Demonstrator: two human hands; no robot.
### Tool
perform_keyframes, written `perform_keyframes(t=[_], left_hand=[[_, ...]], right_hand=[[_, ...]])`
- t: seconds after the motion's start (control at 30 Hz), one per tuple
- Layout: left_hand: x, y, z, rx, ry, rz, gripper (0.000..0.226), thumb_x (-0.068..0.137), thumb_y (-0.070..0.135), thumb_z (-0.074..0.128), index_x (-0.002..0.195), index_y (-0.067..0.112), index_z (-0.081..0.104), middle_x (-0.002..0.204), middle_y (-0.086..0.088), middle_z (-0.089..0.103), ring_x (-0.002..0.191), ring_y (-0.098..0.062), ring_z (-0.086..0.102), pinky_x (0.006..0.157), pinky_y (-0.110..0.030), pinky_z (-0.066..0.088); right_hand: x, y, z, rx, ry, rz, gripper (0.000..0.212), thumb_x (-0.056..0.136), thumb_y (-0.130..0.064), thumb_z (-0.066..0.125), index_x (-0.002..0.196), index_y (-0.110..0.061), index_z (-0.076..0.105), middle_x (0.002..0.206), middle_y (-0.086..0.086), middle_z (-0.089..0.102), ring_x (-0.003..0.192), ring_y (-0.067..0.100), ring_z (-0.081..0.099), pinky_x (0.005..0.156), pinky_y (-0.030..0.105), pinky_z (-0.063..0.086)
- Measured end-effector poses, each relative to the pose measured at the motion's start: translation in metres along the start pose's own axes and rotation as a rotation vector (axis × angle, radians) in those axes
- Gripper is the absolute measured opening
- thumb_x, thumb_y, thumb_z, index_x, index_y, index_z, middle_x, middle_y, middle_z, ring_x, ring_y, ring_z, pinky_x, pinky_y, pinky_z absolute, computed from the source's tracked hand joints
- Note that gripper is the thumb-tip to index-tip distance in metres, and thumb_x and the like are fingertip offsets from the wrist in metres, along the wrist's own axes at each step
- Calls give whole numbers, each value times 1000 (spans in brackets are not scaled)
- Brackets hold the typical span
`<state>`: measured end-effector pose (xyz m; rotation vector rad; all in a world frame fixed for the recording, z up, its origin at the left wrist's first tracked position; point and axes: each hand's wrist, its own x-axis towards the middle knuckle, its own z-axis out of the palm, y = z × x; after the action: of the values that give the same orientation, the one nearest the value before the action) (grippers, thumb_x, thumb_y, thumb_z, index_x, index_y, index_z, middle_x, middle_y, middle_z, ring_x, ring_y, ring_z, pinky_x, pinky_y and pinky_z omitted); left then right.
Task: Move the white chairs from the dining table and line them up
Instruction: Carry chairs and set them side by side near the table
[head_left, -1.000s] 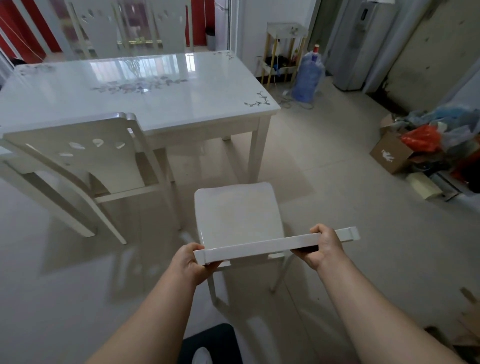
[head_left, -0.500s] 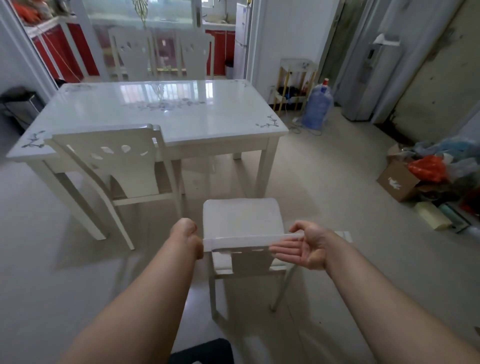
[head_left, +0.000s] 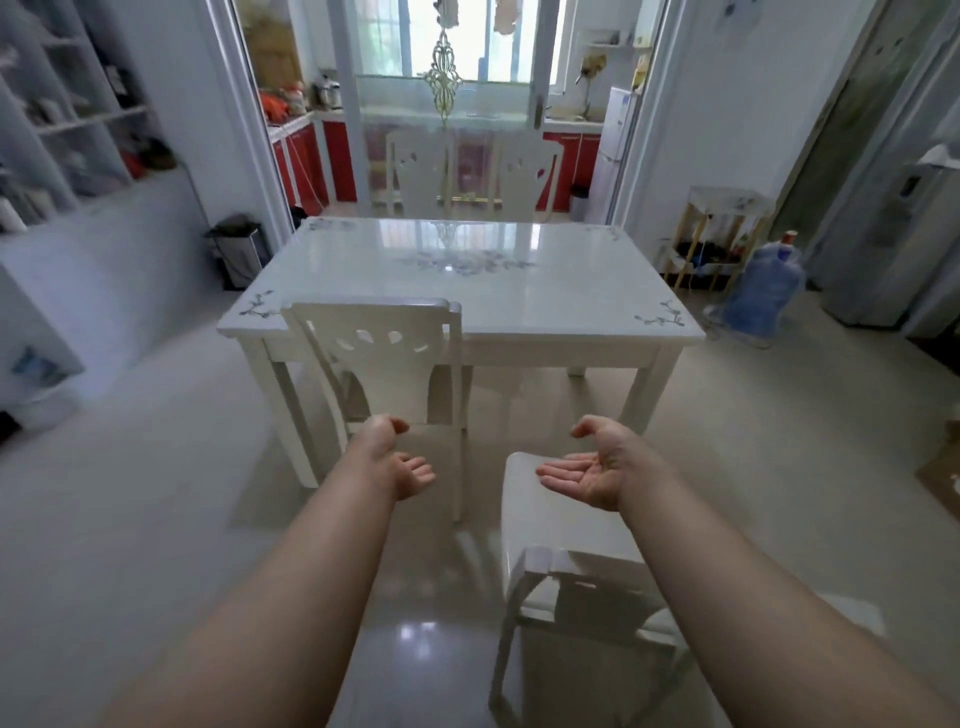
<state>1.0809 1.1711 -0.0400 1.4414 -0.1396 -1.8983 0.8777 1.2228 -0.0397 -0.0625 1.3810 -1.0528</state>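
Hovering outstretched, uncurled: left hand (head_left: 397, 460), right hand (head_left: 592, 470).

pale glossy floor (head_left: 156, 519) carries the white dining table (head_left: 545, 296). tucked chair (head_left: 374, 338) at its near-left edge, second chair (head_left: 592, 603) standing apart from it, closer in. blue water jug (head_left: 769, 286) on the floor, right.
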Motion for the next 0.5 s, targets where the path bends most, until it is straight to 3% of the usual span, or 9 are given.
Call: perform_keyframes(t=[0.5], left_hand=[[123,228,-61,-101,-11,41,60,95,11,40,149,-6,20,153,-23,29,143,-34,30,115,-44,28]], right_hand=[[135,-58,222,75,-36,2,62,93,-14,38,145,14,19,150,31,30,140,38,34,113,47,32]])
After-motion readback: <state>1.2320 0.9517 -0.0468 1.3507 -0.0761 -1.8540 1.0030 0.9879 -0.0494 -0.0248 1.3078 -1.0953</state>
